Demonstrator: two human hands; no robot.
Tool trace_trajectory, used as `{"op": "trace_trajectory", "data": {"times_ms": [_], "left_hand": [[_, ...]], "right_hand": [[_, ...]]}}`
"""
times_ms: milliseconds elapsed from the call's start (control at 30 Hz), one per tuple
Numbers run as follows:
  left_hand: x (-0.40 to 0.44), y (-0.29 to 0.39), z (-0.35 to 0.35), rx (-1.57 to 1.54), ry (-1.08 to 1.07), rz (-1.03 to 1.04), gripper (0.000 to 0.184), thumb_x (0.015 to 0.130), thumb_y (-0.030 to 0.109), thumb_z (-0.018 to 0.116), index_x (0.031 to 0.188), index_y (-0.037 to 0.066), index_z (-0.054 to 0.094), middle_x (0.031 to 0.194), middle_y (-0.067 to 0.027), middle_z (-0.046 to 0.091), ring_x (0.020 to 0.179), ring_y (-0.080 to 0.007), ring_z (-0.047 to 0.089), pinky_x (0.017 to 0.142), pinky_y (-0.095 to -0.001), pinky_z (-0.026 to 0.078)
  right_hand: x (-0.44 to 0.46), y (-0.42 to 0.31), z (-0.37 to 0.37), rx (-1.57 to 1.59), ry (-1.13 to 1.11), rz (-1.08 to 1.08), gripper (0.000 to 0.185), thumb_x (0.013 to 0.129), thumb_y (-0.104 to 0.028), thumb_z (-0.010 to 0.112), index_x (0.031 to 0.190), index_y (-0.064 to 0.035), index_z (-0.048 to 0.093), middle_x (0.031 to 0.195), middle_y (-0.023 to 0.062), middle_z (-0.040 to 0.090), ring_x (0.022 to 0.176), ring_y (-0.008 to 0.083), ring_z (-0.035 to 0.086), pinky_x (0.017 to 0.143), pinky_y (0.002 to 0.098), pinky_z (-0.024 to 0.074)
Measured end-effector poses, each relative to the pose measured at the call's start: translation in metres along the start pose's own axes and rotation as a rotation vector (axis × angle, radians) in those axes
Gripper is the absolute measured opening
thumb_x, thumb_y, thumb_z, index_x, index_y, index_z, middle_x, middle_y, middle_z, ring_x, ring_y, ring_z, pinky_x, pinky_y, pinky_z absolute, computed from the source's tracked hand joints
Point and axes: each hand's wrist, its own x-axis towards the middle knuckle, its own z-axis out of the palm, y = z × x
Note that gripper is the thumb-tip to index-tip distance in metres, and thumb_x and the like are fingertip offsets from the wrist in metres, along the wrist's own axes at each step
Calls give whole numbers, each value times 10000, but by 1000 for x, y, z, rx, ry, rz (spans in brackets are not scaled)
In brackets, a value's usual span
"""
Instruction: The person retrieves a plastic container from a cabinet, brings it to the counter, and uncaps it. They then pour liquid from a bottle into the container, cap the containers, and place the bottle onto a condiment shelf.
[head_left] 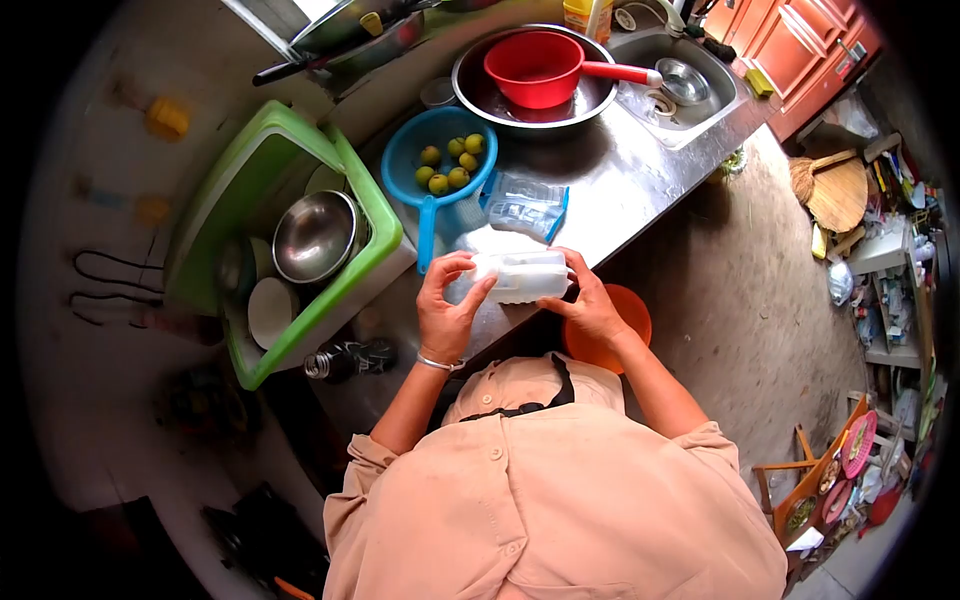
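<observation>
A translucent white plastic container point(525, 277) is between my two hands, just above the near edge of the steel counter. My left hand point(448, 310) grips its left end with thumb and fingers, a bracelet at the wrist. At the other end, my right hand point(592, 308) has its thumb on the near side and its fingers behind. What the container holds, if anything, I cannot make out. Just beyond it lie a white crumpled piece point(490, 240) and a clear plastic packet with blue edges point(527, 207). A blue strainer point(428, 205) with several yellow-green fruits stands past my left hand.
On the left is a green bin point(372, 215) with metal bowls inside. A dark bottle point(350, 359) lies near it. Farther back are a steel basin point(470, 90) holding a red dipper point(535, 70), and a sink point(722, 75). An orange bucket point(622, 325) stands below the counter.
</observation>
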Motion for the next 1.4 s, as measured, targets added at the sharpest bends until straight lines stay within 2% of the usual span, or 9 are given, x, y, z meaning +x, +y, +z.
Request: {"op": "trace_trajectory", "data": {"times_ms": [100, 200, 333, 433, 533, 767, 967, 1133, 1400], "left_hand": [[4, 11, -1, 150, -1, 24, 317, 771, 126, 828, 1019, 51, 645, 1037, -76, 636, 927, -184, 615, 832, -304, 501], [8, 31, 1, 313, -43, 46, 319, 813, 110, 798, 1083, 37, 643, 1037, -43, 627, 930, -143, 615, 837, -282, 503], [8, 29, 5, 429, -23, 72, 398, 779, 147, 820, 1127, 38, 660, 972, -70, 605, 882, -179, 602, 782, -287, 492], [9, 21, 2, 297, -39, -53, 387, 792, 118, 806, 1136, 22, 658, 987, -54, 590, 919, -166, 607, 817, -286, 500], [12, 21, -7, -85, -173, -192, 361, 838, 12, 731, 1186, 0, 635, 1119, -46, 563, 1047, -146, 596, 939, -280, 497], [14, 31, -14, -99, -244, -175, 390, 840, -38, 689, 1220, 15, 622, 1222, -75, 533, 1128, -171, 571, 988, -305, 493], [24, 48, -17, 186, -340, -72, 388, 834, -3, 709, 1212, 38, 631, 1178, -102, 545, 1066, -214, 611, 932, -327, 533], [30, 55, -15, 474, -338, -53, 319, 846, 75, 734, 1148, 28, 645, 1050, -86, 614, 897, -186, 636, 774, -307, 530], [41, 54, -18, 458, -475, 67, 393, 802, 75, 765, 1169, 38, 629, 1049, -70, 625, 885, -177, 622, 788, -308, 523]], "right_hand": [[0, 1, 0, -3, 12, 3, 753, 761, -284, 838, 1388, -153, 441, 1279, 120, 590, 1169, 270, 577, 1000, 396, 460], [0, 0, 0, 1, 19, -2, 737, 762, -296, 835, 1372, -150, 448, 1260, 126, 602, 1164, 280, 584, 995, 395, 459], [1, 1, -1, -29, 25, -19, 719, 763, -320, 832, 1350, -139, 459, 1266, 129, 600, 1167, 302, 585, 993, 398, 458], [2, 6, 1, -35, 46, -66, 710, 761, -342, 832, 1332, -138, 463, 1263, 134, 601, 1166, 319, 584, 994, 395, 458], [1, 3, 0, -35, 45, -47, 699, 765, -355, 828, 1320, -135, 464, 1258, 137, 601, 1170, 328, 581, 1002, 393, 454], [0, 1, -1, -30, 40, -26, 687, 769, -345, 824, 1312, -127, 465, 1268, 141, 595, 1178, 343, 573, 1008, 395, 449], [2, 2, -1, -42, 42, -38, 687, 763, -340, 826, 1309, -123, 469, 1258, 145, 598, 1171, 347, 575, 1006, 397, 452], [1, -2, -1, -52, 40, -5, 688, 761, -335, 825, 1311, -120, 472, 1254, 147, 598, 1163, 346, 580, 1000, 403, 456], [1, 0, -2, -73, 39, -23, 690, 761, -342, 824, 1311, -118, 473, 1253, 150, 598, 1162, 350, 580, 998, 412, 459]]}}
